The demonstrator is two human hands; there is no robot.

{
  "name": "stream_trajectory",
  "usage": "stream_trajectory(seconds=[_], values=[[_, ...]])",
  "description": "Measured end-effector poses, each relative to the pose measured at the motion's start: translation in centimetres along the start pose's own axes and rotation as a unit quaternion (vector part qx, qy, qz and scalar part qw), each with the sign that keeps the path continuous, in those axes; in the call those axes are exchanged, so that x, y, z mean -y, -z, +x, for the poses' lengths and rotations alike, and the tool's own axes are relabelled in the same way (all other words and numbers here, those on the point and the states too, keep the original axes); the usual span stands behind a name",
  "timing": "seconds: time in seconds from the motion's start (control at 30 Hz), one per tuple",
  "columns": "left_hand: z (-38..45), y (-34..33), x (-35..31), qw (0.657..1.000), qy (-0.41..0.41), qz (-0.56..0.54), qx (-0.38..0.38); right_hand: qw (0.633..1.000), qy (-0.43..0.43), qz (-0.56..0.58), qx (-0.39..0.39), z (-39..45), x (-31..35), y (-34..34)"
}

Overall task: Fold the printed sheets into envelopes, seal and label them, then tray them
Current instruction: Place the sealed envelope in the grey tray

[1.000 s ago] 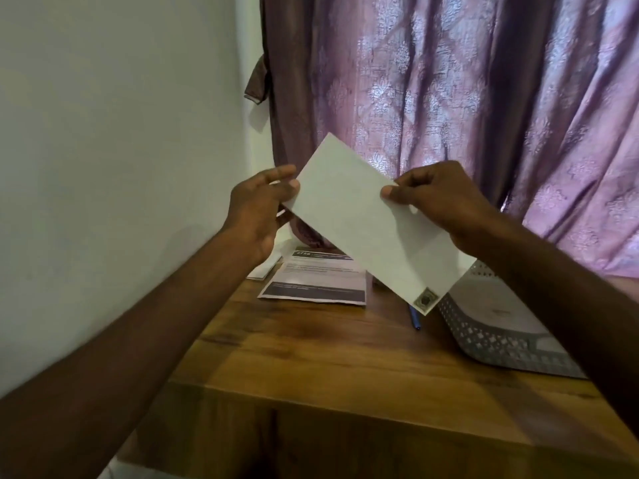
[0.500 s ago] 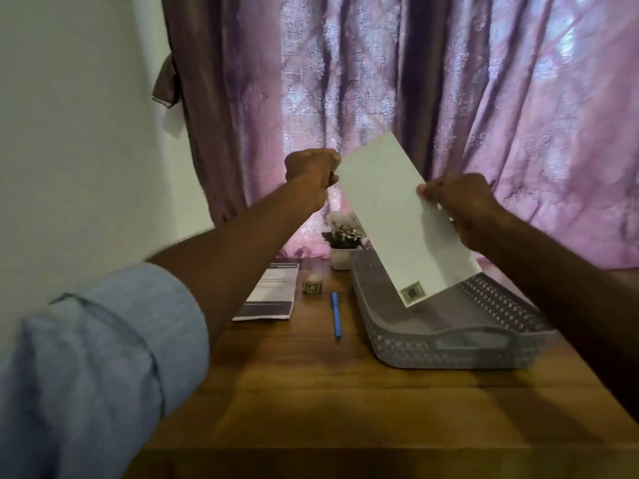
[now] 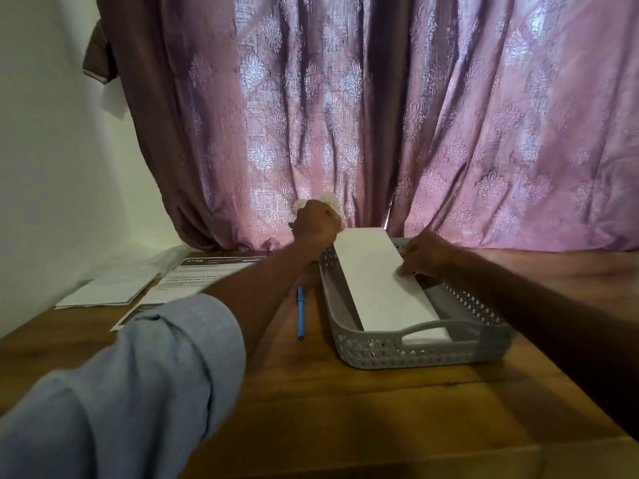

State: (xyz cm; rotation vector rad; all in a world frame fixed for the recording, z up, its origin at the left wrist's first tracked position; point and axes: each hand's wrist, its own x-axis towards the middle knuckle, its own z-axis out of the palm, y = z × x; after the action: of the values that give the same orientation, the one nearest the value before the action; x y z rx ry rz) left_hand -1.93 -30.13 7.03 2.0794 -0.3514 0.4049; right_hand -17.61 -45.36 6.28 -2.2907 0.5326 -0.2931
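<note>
We have brought the envelope [image 3: 380, 281] down out of the air — half a second ago it hung tilted above the grey tray [image 3: 408, 354], and now it lies inside, long axis running from 11 o'clock to 5 o'clock. That puts the traying step all but finished; only the release looks left. Our left hand [image 3: 316, 221] is curled closed at the envelope's far corner at 11 o'clock, our right hand [image 3: 427, 254] pinches its right edge at 3 o'clock. The blue pen [image 3: 301, 312] lies just beside the tray at 9 o'clock.
</note>
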Motion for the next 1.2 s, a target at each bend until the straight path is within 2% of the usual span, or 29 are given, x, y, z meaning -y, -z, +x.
stream_trajectory(seconds=[0.1, 0.2, 0.27, 0.37, 0.43, 0.53, 0.6, 0.77, 0.87, 1.2], values=[[-0.3, -0.8, 2.0, 0.995, -0.049, 0.083, 0.040, 0.998, 0.003, -0.049, 0.031, 0.1, -0.2, -0.6], [-0.4, -1.0, 2.8, 0.975, -0.117, 0.165, 0.089, 0.988, 0.021, -0.135, 0.067, 0.1, -0.5, -1.2], [-0.4, -1.0, 3.0, 0.964, -0.149, 0.200, 0.090, 0.976, 0.021, -0.183, 0.112, 0.3, -0.7, -1.7], [-0.9, -0.4, 2.4, 0.952, -0.189, 0.227, 0.078, 0.965, 0.041, -0.220, 0.136, 0.8, -0.9, -2.1], [-1.6, 0.4, 2.4, 0.963, -0.185, 0.188, 0.051, 0.957, 0.052, -0.237, 0.158, 1.1, -1.1, -2.3], [-3.1, 1.8, 3.1, 0.990, -0.119, 0.069, 0.014, 0.954, 0.057, -0.245, 0.163, 1.4, -1.3, -2.6], [-4.5, 2.7, 4.2, 0.996, -0.085, 0.015, 0.016, 0.948, 0.064, -0.271, 0.156, 1.5, -1.2, -2.9], [-7.5, 2.9, 6.2, 0.998, -0.043, -0.035, 0.032, 0.923, 0.073, -0.347, 0.148, 0.7, 0.6, -3.7], [-7.9, 2.3, 6.6, 0.994, -0.019, -0.101, 0.046, 0.917, 0.060, -0.364, 0.150, 0.4, 1.5, -3.9], [-8.4, 2.4, 6.8, 0.985, -0.005, -0.154, 0.077, 0.934, -0.015, -0.302, 0.190, -0.1, 1.8, -3.9]])
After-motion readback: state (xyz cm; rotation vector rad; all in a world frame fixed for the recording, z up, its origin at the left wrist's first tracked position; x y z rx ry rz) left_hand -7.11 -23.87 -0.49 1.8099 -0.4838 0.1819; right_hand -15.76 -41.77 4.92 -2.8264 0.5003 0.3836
